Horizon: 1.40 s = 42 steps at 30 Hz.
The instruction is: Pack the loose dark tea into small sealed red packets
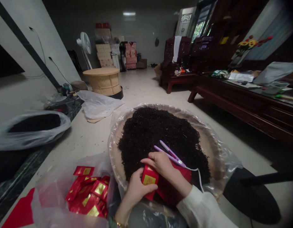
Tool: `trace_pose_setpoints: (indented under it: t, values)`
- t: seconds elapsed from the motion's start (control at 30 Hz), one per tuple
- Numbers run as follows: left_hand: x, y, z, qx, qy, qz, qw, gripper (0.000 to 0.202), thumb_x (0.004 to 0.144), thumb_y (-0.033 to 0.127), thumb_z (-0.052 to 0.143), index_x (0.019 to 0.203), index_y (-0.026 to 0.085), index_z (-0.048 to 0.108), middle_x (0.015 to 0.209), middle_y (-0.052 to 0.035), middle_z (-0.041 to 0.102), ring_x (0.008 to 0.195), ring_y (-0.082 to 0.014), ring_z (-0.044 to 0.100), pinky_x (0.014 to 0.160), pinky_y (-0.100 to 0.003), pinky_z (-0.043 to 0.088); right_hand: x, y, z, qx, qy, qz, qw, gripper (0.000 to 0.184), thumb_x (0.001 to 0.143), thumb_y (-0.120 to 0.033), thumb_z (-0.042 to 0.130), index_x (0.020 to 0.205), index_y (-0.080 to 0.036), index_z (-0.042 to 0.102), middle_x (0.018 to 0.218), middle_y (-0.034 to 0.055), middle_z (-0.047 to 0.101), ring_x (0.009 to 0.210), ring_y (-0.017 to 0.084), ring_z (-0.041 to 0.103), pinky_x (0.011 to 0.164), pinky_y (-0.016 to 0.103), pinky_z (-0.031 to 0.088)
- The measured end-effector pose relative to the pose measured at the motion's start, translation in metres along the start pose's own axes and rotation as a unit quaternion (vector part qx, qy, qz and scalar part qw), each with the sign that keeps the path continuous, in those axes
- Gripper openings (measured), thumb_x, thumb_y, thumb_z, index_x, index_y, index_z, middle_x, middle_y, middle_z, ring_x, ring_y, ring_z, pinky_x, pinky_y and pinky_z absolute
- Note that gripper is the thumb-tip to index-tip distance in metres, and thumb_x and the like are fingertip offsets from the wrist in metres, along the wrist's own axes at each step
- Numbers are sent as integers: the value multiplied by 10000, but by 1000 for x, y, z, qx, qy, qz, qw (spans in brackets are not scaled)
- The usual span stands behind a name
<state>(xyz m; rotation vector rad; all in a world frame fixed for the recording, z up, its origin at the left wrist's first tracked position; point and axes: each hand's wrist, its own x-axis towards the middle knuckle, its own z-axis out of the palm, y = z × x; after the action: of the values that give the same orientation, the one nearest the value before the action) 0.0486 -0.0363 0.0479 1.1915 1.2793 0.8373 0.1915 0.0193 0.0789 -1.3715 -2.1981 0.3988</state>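
A wide round tray [115,158] lined with clear plastic holds a big heap of dark loose tea [158,136]. At its near edge my left hand [137,188] grips a small red packet with a gold label [149,179]. My right hand [160,163] rests its curled fingers on the packet's top, touching it. A purple clamp-like tool with a white cord [171,154] lies on the tea just behind my right hand. A stack of flat red packets [171,185] sits under my right wrist.
A clear bag of several filled red packets [89,193] lies at the lower left. Another plastic bag of dark tea [34,126] is on the left. A round wicker stool [105,80], a fan [85,44] and dark wooden furniture [244,98] stand behind and to the right.
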Motion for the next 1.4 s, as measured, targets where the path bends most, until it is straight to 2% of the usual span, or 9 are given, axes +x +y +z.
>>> trace_pose_setpoints:
  t: [0.13,0.23,0.33,0.87,1.0,1.1,1.2,1.3,1.4]
  values:
    - [2,3,-1,-138,-73,-30,987,475,536,314,845,930,143,643,842,-39,748,768,-211,695,700,-298,528,-2,3,6,48,13,3,999,595,891,-601,497,461,-190,477,434,-35,466,433,99,378,452,239,210]
    - [6,4,4,-202,-87,-82,972,539,607,572,771,872,128,621,674,-41,725,620,-202,700,607,-286,520,-3,5,12,63,12,-5,998,627,891,-636,462,456,-184,474,435,-34,454,427,89,326,451,241,200]
    - [8,2,10,-245,-101,-113,958,612,590,674,732,827,122,615,587,-41,701,527,-198,687,539,-267,502,-5,9,18,66,6,-1,998,660,884,-678,420,455,-180,469,432,-33,445,428,85,293,445,240,193]
    - [14,-23,15,-266,-76,-111,954,564,433,423,910,832,102,673,683,-67,738,594,-225,709,597,-299,538,-7,11,23,16,-7,22,1000,523,884,-502,589,481,-184,490,460,-34,486,433,94,359,474,246,208]
    - [12,-15,13,-264,-56,-111,956,552,440,433,907,823,104,683,654,-55,724,585,-218,705,574,-285,531,-4,19,8,21,58,38,997,467,950,-480,477,586,-197,550,564,-6,563,528,133,476,533,236,313]
    - [9,-8,9,-259,-36,-103,960,560,465,455,896,848,98,697,706,-77,736,603,-218,709,573,-278,530,-6,41,-7,-22,130,57,990,377,965,-449,444,741,-200,617,727,47,643,719,201,560,678,286,403]
    - [9,-10,4,-267,-17,-98,959,587,469,456,893,895,104,698,817,-114,756,637,-231,719,584,-292,542,-17,65,-14,-63,145,62,985,304,958,-403,456,835,-194,640,822,82,663,796,243,564,735,348,432]
    - [10,-21,-2,-270,0,-84,959,611,472,412,898,962,116,685,945,-141,753,702,-252,727,630,-324,561,-31,73,-10,-54,128,32,990,245,953,-327,460,867,-191,645,835,87,654,809,241,576,737,361,465]
    - [11,-31,-7,-229,16,-49,972,656,484,376,890,1044,121,661,1007,-154,741,788,-275,722,714,-368,567,-39,56,0,-37,48,-20,998,178,914,-266,541,1021,-173,649,994,112,666,947,248,600,822,370,493]
